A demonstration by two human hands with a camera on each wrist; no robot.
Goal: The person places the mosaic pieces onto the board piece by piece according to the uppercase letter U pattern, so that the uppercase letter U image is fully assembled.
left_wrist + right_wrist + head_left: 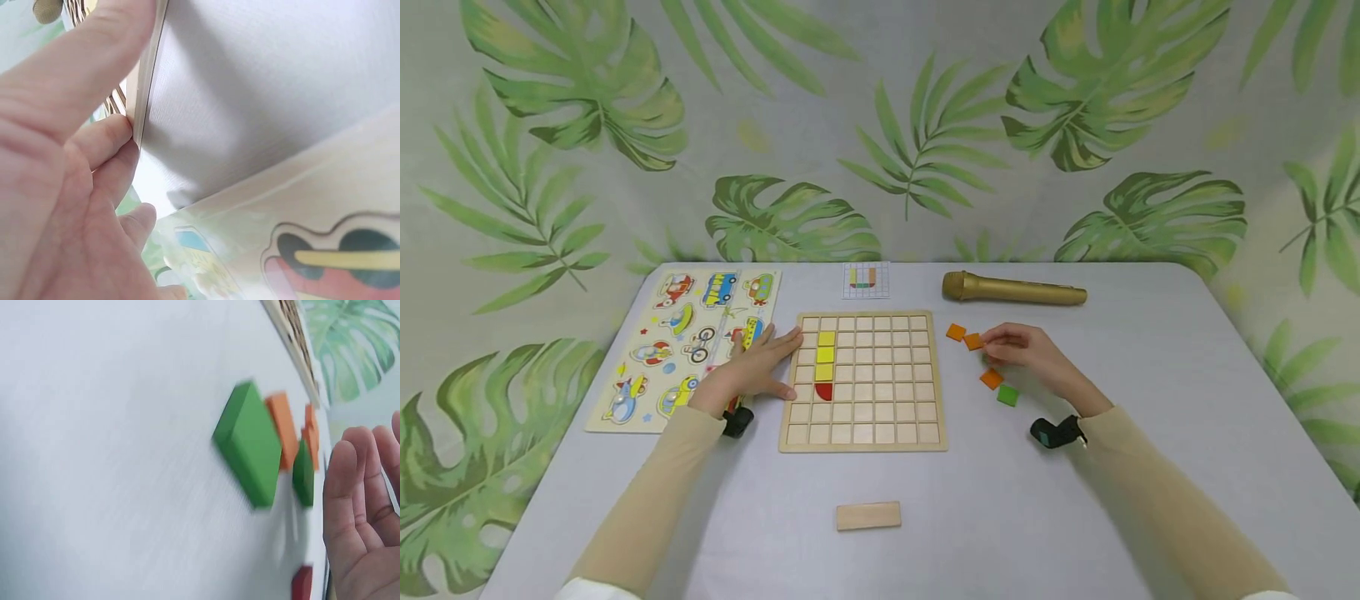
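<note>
My left hand [748,371] rests with spread fingers against the left edge of a wooden grid board [874,447]. In the left wrist view its thumb and a fingertip touch the board's rim [142,94]. Three yellow tiles [825,355] stand in one column on the board, a red quarter-round piece [824,391] just below them. My right hand [1026,354] hovers beside an orange tile [973,342], fingers loosely bent, nothing visible between them. Around it lie two more orange tiles [992,378] and a green tile [1007,395]. The right wrist view also shows a second green tile [304,475] and a red piece [302,582].
A picture puzzle board [647,392] with vehicles lies at the left, partly under my left hand. At the back are a small pattern card [866,280] and a gold microphone [1015,289]. A plain wooden block [868,516] lies near the front.
</note>
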